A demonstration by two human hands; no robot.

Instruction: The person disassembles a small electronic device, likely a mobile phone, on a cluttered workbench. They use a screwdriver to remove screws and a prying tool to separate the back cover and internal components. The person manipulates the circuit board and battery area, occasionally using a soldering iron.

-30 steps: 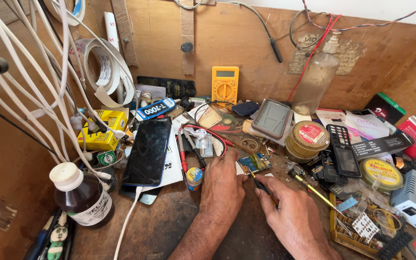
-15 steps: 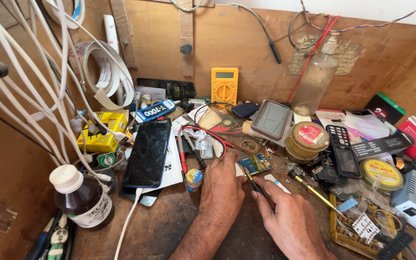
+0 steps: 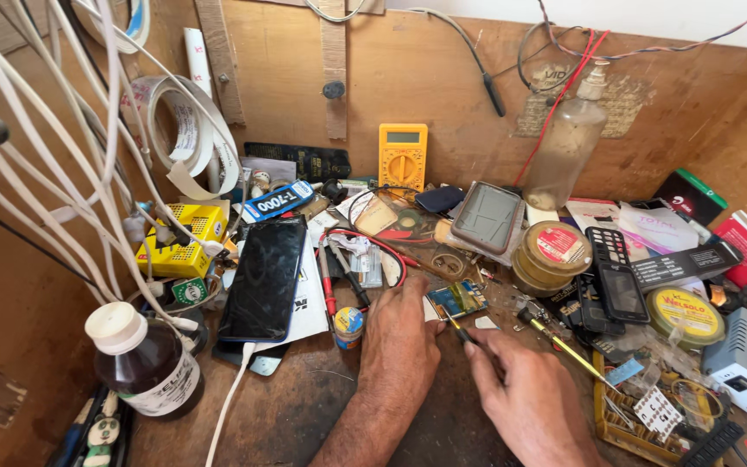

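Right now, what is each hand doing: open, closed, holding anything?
Left hand: flat on the bench, fingers at the small circuit board, gripping nothing.
Right hand: closed on a thin dark tool whose tip is at the board.

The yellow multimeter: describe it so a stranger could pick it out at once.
Start at the wooden back wall of the cluttered bench. The yellow multimeter stands propped against it near the middle, left of the clear plastic bottle. Unlike the yellow box farther left, it has a grey screen above a round dial.
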